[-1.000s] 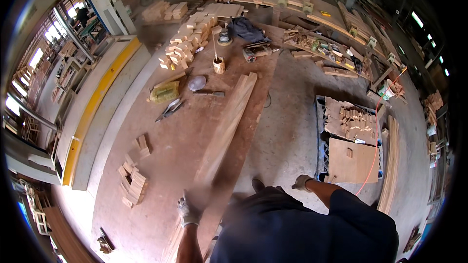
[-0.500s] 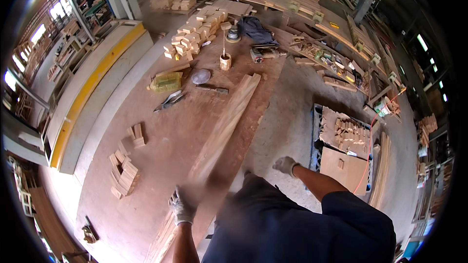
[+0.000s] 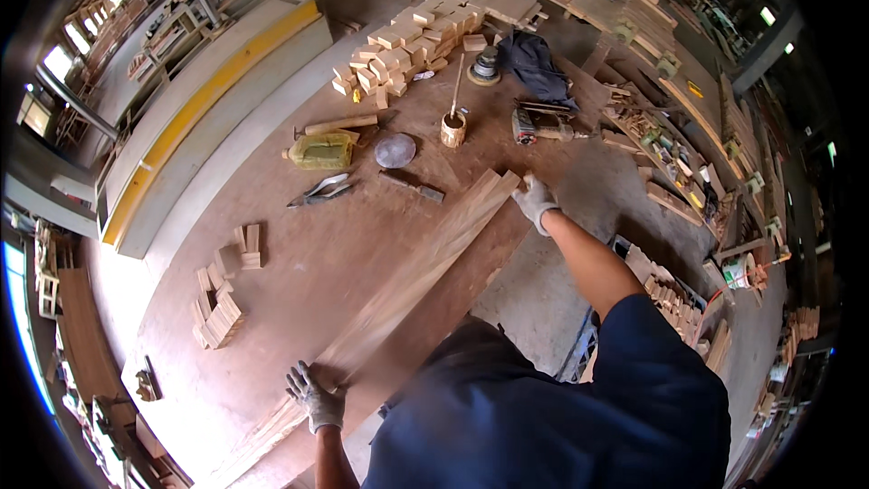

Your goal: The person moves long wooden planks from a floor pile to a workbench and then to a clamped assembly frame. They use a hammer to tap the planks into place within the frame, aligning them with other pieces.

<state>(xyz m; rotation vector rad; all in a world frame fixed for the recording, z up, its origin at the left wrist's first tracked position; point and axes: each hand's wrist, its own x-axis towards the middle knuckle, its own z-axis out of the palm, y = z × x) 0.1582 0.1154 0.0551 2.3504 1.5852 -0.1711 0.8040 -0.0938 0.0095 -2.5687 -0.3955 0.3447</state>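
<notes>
A long wooden plank [image 3: 412,285] lies on the brown worktable [image 3: 299,263], running from near left to far right. My right hand [image 3: 536,203], in a pale work glove, has its fingers closed around the plank's far end. Nearer my body, my left hand [image 3: 317,400], gloved too, rests at the plank with its fingers spread. Two small groups of wood pieces [image 3: 219,315] lie to the left of the plank. Beyond its far end stands a round pot [image 3: 453,131] with a stick in it.
Farther back are a yellowish plastic jug [image 3: 321,153], a round disc [image 3: 395,151], a power tool [image 3: 534,127], a sander [image 3: 484,65], dark cloth [image 3: 537,68] and a heap of wood blocks [image 3: 407,50]. A pallet [image 3: 579,344] with wood pieces stands at right.
My right hand has moved from beside my body up to the plank's far end and closed on it. My left hand's fingers have spread at the plank. The view has shifted.
</notes>
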